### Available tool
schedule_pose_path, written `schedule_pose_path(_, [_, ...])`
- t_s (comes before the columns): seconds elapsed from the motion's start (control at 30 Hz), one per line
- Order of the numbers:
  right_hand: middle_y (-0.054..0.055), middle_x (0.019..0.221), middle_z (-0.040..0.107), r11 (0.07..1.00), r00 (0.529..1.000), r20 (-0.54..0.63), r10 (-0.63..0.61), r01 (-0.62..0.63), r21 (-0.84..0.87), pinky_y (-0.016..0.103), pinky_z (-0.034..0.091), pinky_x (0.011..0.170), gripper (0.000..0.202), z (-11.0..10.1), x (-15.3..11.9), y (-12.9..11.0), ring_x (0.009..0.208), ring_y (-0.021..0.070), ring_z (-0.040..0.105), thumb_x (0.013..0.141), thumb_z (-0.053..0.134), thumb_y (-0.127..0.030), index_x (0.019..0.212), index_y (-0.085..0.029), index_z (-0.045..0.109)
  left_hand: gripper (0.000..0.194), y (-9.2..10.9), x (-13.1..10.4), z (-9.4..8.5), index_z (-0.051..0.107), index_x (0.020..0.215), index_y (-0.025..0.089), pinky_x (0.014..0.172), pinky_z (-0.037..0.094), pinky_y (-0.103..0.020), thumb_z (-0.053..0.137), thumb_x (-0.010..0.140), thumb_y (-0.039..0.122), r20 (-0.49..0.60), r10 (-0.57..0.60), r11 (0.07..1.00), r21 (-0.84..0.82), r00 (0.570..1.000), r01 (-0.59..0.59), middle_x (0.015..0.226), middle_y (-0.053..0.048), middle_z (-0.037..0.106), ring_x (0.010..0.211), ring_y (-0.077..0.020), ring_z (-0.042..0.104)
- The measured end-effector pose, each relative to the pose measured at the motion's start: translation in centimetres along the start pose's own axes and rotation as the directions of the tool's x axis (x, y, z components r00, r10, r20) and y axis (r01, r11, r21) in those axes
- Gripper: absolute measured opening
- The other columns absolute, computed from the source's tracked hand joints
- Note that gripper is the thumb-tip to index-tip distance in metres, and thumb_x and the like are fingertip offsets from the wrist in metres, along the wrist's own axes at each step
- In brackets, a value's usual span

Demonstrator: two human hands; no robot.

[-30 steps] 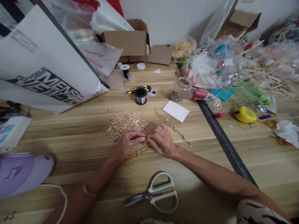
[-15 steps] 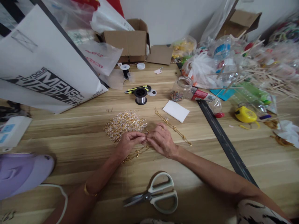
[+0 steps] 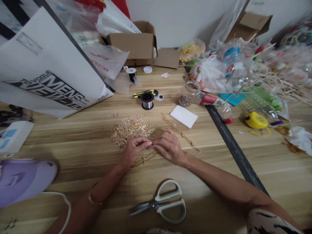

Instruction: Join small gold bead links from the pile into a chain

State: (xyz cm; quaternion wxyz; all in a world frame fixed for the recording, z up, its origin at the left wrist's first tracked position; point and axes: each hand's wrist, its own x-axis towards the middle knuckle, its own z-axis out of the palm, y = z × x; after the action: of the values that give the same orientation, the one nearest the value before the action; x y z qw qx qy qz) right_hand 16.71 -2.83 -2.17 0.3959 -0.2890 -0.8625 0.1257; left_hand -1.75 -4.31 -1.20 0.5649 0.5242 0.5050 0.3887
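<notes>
My left hand (image 3: pixel 134 150) and my right hand (image 3: pixel 170 147) meet at the fingertips, both pinched closed. What lies between the fingers is too small to make out. Just behind my left hand spreads a pile of gold and clear beads (image 3: pixel 130 129). A gold chain (image 3: pixel 143 160) lies on the wooden table (image 3: pixel 97 175), partly hidden by my left hand. Another gold chain (image 3: pixel 180 132) stretches diagonally beyond my right hand. Scissors (image 3: pixel 161 203) with pale handles rest nearer to me, blades pointing left.
A wire spool (image 3: pixel 147 101), a yellow cutter (image 3: pixel 143 93), a white card (image 3: pixel 184 116) and a bead jar (image 3: pixel 189 93) lie farther back. At left are a white bag (image 3: pixel 53 65) and a purple iron (image 3: pixel 26 182); at right, a yellow tape measure (image 3: pixel 256 120) and plastic clutter.
</notes>
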Motion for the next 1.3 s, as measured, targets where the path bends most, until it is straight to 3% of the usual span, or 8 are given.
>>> schedule_pose_path(0.53, [0.002, 0.073, 0.059, 0.999, 0.999, 0.031, 0.037, -0.037, -0.005, 0.039, 0.037, 0.089, 0.005, 0.11, 0.07, 0.00, 0.071, 0.0153, 0.052, 0.083, 0.051, -0.018, 0.085, -0.019, 0.055, 0.015, 0.04, -0.23, 0.19, 0.065, 0.067, 0.015, 0.062, 0.046, -0.021, 0.063, 0.075, 0.027, -0.038, 0.071, 0.993, 0.100, 0.997, -0.067, 0.063, 0.000, 0.066, 0.062, -0.0120, 0.059])
schedule_pose_path(0.77, [0.009, 0.096, 0.056, 0.996, 0.994, -0.058, 0.088, -0.087, 0.033, 0.040, 0.040, 0.080, 0.024, 0.02, 0.09, -0.09, 0.092, 0.0231, 0.051, 0.072, 0.052, -0.017, 0.095, -0.019, 0.049, 0.017, 0.38, -0.22, 0.28, 0.064, 0.064, 0.014, 0.062, 0.046, -0.022, 0.064, 0.073, 0.029, -0.113, 0.061, 0.997, 0.044, 0.992, -0.056, 0.060, 0.000, 0.064, 0.060, -0.0118, 0.057])
schedule_pose_path(1.0, [0.008, 0.096, 0.060, 0.999, 0.998, -0.033, 0.045, -0.044, 0.024, 0.039, 0.039, 0.082, 0.025, 0.14, 0.09, -0.16, 0.091, 0.0219, 0.054, 0.079, 0.060, -0.028, 0.101, -0.020, 0.051, 0.018, -0.22, -0.22, 0.10, 0.065, 0.068, 0.013, 0.061, 0.045, -0.023, 0.064, 0.074, 0.030, -0.073, 0.092, 0.993, 0.078, 0.993, -0.086, 0.063, -0.002, 0.064, 0.062, -0.0130, 0.057])
schedule_pose_path(1.13, [0.003, 0.080, 0.064, 0.999, 0.999, 0.025, 0.031, -0.031, -0.012, 0.040, 0.036, 0.089, 0.007, 0.11, 0.09, 0.06, 0.078, 0.0170, 0.055, 0.085, 0.054, -0.024, 0.091, -0.020, 0.057, 0.017, -0.32, -0.21, 0.23, 0.067, 0.069, 0.014, 0.060, 0.044, -0.021, 0.064, 0.074, 0.029, -0.052, 0.101, 0.987, 0.128, 0.993, -0.094, 0.064, -0.001, 0.065, 0.061, -0.0123, 0.057])
schedule_pose_path(1.3, [0.002, 0.075, 0.063, 0.999, 0.999, 0.036, 0.033, -0.033, -0.018, 0.041, 0.034, 0.093, 0.009, 0.04, 0.09, 0.14, 0.071, 0.0146, 0.054, 0.087, 0.052, -0.022, 0.085, -0.020, 0.060, 0.016, 0.10, -0.35, 0.46, 0.066, 0.068, 0.014, 0.060, 0.044, -0.021, 0.063, 0.074, 0.028, -0.062, 0.103, 0.983, 0.157, 0.993, -0.092, 0.063, 0.000, 0.065, 0.061, -0.0121, 0.057])
